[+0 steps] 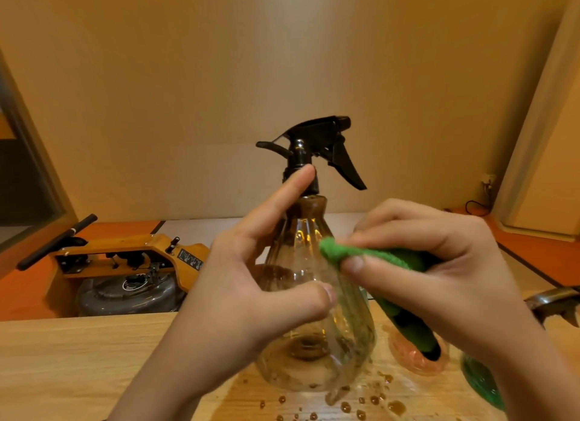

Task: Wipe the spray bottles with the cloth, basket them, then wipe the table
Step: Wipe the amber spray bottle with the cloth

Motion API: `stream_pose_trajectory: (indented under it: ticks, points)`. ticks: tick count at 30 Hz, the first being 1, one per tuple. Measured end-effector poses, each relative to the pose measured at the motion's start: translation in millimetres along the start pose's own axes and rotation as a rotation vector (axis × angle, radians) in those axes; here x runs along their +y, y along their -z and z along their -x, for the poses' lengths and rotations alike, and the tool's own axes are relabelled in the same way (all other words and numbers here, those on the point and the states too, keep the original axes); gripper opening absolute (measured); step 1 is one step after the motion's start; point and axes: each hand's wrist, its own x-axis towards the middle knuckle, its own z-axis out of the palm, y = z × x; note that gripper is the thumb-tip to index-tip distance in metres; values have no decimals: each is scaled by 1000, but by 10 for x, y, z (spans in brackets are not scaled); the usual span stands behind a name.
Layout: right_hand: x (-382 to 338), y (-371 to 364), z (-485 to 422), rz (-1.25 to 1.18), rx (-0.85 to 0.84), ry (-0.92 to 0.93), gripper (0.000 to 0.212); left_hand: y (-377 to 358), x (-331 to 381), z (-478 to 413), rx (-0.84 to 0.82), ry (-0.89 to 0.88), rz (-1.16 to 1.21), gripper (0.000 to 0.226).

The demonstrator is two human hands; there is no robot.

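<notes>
1. The left hand (251,295) is grasping the clear spray bottle (314,354) at the view's 6 o'clock, with the thumb pressing the front wall and the index finger reaching up to the neck. Whether the base is resting on the table (78,358) cannot be told.
2. The right hand (439,263), at 3 o'clock of the bottle, is pinching a rolled green cloth (345,252) and pressing its tip against the bottle's shoulder.
3. Judged step: the person is wiping a bottle. Basketing and table wiping are not yet done.
4. The next move is calling for the cloth to travel down and around the ribbed wall while the left hand is turning the bottle. The wet plastic is likely to be slippery.
5. Brown droplets (373,400) are lying on the table at 5 o'clock of the bottle.
6. Containers: the clear bottle is showing wet streaks and brownish residue; no liquid level can be told. A pink bottle (417,361) and a green bottle (480,380) are standing at 4 o'clock, partly hidden, contents unknown. No basket is showing.
7. The black trigger head (323,144) is sitting at 12 o'clock.
8. An orange machine (125,251) is sitting beyond the table at 9 o'clock.
</notes>
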Motion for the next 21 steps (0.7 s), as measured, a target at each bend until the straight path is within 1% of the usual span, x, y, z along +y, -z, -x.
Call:
stream_pose_trajectory:
  ticks: [1,2,3,5,7,9,13,15,17,21]
  points:
    - [-7,45,4,6,-78,1,15,13,6,-1,8,-6,-9,94]
    - [-14,80,2,15,-119,-3,16,15,11,1,14,-8,-24,95]
    - [-6,99,-3,34,-111,2,16,3,13,9,15,-8,-34,96]
    - [19,66,-10,55,1,21,14,-52,16,23,-19,-7,-39,95]
    - [39,-26,-18,8,137,6,11,-111,23,29,-53,-5,-32,94]
    - [54,-110,-20,-64,211,-21,11,-118,1,32,-42,-15,-18,93]
    - [62,-161,-29,-76,239,-45,11,-94,-45,28,-45,-31,20,84]
    - [48,-147,-33,-95,265,-83,12,-89,-100,19,-24,-50,21,69]
    - [32,-120,-37,-121,280,-105,13,-85,-136,10,-9,-46,47,60]
    - [33,-58,-43,-132,260,-111,12,-98,-131,9,-50,-56,57,62]
